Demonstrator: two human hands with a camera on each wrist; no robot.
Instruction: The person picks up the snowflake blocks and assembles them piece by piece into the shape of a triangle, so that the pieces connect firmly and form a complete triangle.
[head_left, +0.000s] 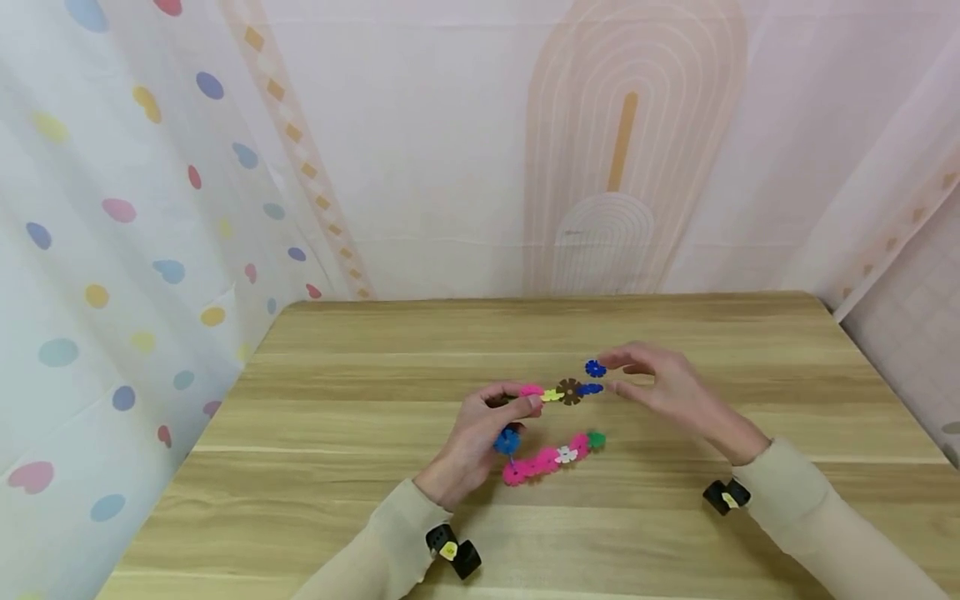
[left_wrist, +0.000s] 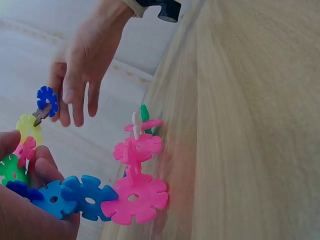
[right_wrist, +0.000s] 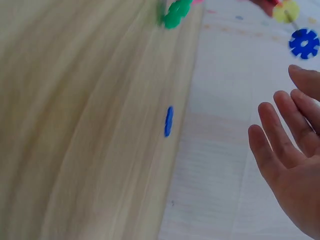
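Fingers of the left hand (head_left: 480, 429) gripped the snowflake-disc chain (head_left: 551, 457) just above the desk (head_left: 337, 467). Beyond, the right hand (head_left: 671, 387) was released, fingers relaxed beside the chain's blue end disc (head_left: 595, 368).

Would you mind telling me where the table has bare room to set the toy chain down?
The wooden table is bare along its far edge by the curtain, and on the near left beside the left hand. It is crowded mid-table, where the snowflake-disc chain lies between that hand and the right hand.
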